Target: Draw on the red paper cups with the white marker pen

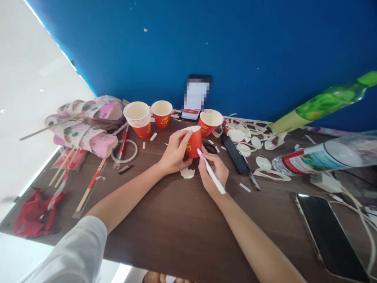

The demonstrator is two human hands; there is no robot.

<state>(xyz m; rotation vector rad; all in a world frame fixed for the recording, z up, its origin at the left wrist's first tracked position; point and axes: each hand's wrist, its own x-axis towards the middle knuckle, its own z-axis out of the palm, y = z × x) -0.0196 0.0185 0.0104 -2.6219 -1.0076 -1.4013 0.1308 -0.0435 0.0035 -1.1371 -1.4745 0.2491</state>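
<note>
My left hand [174, 154] is wrapped round a red paper cup [193, 143] that stands mouth-up on the brown table [165, 220] at the centre. My right hand [212, 172] pinches a white pen [212, 173] with a pink tip, and the tip touches the cup's right side. A torn white paper scrap [187, 173] lies just below the cup, between my two hands.
Behind stand a stack of red cups [139, 118], two single red cups [161, 113] [210, 122] and a propped phone [194, 97]. Patterned cups [85, 125] and chopsticks [88, 192] lie left. Paper cuttings [256, 141], a black knife [237, 157], bottles [318, 157], another phone [332, 236] lie right.
</note>
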